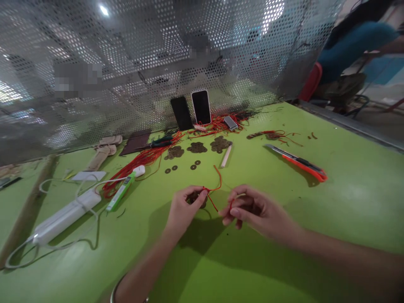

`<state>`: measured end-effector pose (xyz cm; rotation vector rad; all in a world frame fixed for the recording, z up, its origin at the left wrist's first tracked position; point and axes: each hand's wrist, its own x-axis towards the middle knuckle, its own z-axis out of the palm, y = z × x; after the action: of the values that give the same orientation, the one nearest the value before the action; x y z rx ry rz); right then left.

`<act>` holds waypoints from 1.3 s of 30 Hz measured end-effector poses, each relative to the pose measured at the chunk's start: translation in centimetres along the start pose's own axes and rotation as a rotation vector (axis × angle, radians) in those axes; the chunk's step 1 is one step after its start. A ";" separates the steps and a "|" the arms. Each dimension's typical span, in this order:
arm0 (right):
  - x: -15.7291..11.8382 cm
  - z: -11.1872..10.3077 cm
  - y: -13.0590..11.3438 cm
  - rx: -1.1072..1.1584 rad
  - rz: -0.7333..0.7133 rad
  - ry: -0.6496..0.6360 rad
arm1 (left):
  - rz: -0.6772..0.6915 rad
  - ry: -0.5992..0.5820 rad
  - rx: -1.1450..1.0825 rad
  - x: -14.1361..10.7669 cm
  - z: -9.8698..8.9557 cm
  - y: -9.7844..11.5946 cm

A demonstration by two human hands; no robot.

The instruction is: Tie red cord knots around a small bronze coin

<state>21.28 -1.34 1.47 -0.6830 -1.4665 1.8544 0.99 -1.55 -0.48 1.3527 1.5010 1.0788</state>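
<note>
My left hand (pixel 186 206) pinches a knotted part of a red cord (pixel 220 179), with a cluster of dark round coins (pixel 202 200) partly hidden behind its fingers. One cord end curves up and away over the green table (pixel 268 269); another runs toward the right. Thumb and fingers of my right hand (pixel 249 210) are closed on a red strand of this cord. Beyond the hands lie several loose coins (pixel 193 167), piles of coins (pixel 197 147) and a pale stick (pixel 226 155).
An orange cutter knife (pixel 298 161) lies at right. At left are a white power strip (pixel 67 216), a green-and-white box (pixel 120 192) and a red cord bundle (pixel 135 170). Two phones (pixel 201 107) lean on a perforated metal screen (pixel 126 63). Someone's blue sleeve (pixel 360 38) shows far right.
</note>
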 end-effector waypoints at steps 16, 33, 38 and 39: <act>0.5 0.0 1.6 -0.103 0.169 0.060 | 0.005 -0.076 -0.098 -1.9 2.1 1.2; 0.5 0.1 1.3 -0.078 0.162 0.061 | 0.024 -0.090 -0.030 -1.7 2.0 1.2; 0.5 0.2 1.0 -0.042 0.126 0.056 | 0.002 -0.077 -0.096 -1.7 2.0 0.9; 0.5 0.2 0.9 -0.039 0.118 0.060 | 0.006 -0.084 -0.105 -1.7 2.0 0.8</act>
<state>20.63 -1.20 0.68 -0.8536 -1.4551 1.8803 3.26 -3.03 -0.22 1.3137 1.3619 1.0762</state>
